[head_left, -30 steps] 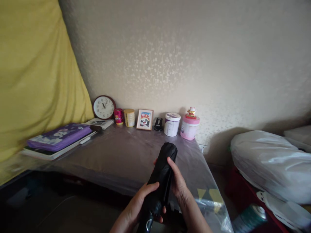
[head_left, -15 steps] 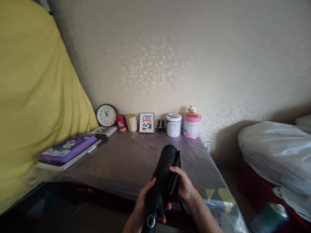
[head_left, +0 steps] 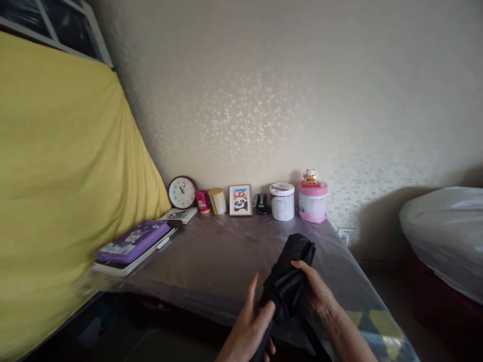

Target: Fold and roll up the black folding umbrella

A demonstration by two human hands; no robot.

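Left hand [head_left: 247, 324] and right hand [head_left: 319, 291] both hold a black folded umbrella [head_left: 287, 281] above the near part of the table [head_left: 211, 256], its blunt upper end tipped up and away toward the patterned wall [head_left: 377, 110]. On the left, the thumb presses the lower cloth, the index finger stands out free, and other fingertips show curled around the dark handle [head_left: 261, 344]. On the right, the grip is higher up, with the thumb laid across the front and the remaining fingers hidden behind.

The umbrella looks black all over, with a dull, soft sheen where light catches its folds. Its cloth is gathered loosely rather than rolled tight: the upper end is fairly smooth and full, while the middle bunches into crisp-edged pleats (the deepest of them lost in shadow, so their order is hard to read). Lower down, the bundle narrows into the handle, mostly covered by the left hand. A dark strap [head_left: 314, 336] slants down between the forearms; where it joins cannot be made out.
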